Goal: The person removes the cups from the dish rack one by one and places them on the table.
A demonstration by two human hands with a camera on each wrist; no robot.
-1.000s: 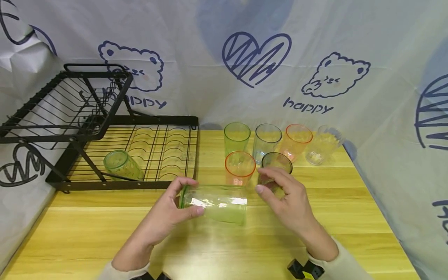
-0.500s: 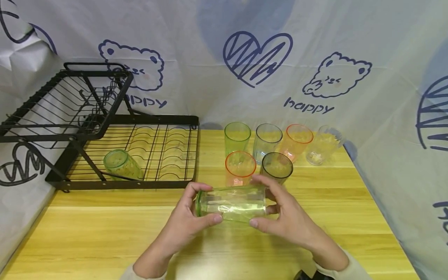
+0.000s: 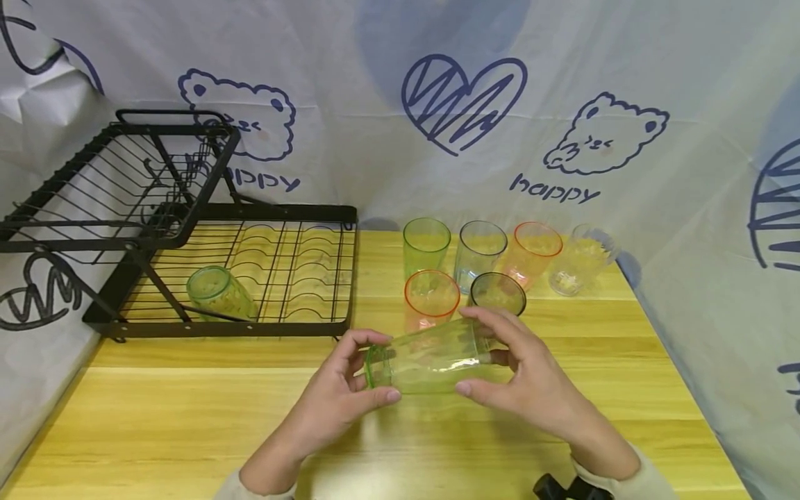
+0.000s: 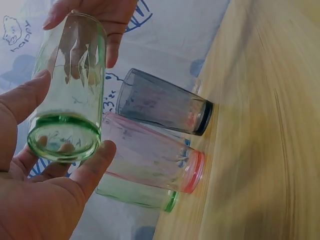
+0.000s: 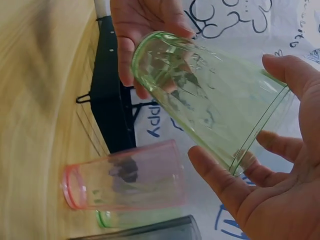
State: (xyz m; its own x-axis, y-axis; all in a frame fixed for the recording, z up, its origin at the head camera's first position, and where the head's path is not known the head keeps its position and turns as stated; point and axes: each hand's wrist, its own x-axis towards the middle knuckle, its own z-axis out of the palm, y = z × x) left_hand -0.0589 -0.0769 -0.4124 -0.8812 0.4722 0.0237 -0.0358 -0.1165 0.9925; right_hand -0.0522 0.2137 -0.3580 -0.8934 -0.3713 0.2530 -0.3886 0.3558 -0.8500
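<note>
A clear green drinking glass (image 3: 431, 364) lies on its side in the air above the table, between both hands. My left hand (image 3: 340, 389) holds it at the thick green base, with the thumb along the near side. At the rim end, my right hand (image 3: 521, 364) grips it between thumb and fingers. In the right wrist view the glass (image 5: 215, 95) slants, its rim toward the right palm. Just behind it stand an upright red-rimmed glass (image 3: 431, 295) and a dark grey glass (image 3: 498, 293), the latter partly hidden by the right hand.
A black two-tier dish rack (image 3: 228, 328) stands at left; a green glass (image 3: 219, 292) lies tilted in its lower tier. Along the back are a green glass (image 3: 427, 243), a blue-rimmed glass (image 3: 481, 243), an orange-red glass (image 3: 537, 246) and clear glassware (image 3: 575, 260). A printed cloth hangs behind.
The right hand has come to the glass and taken hold of its rim end. The glass has moved right, and its rim end has tilted up and away. The left hand has moved right with it.
</note>
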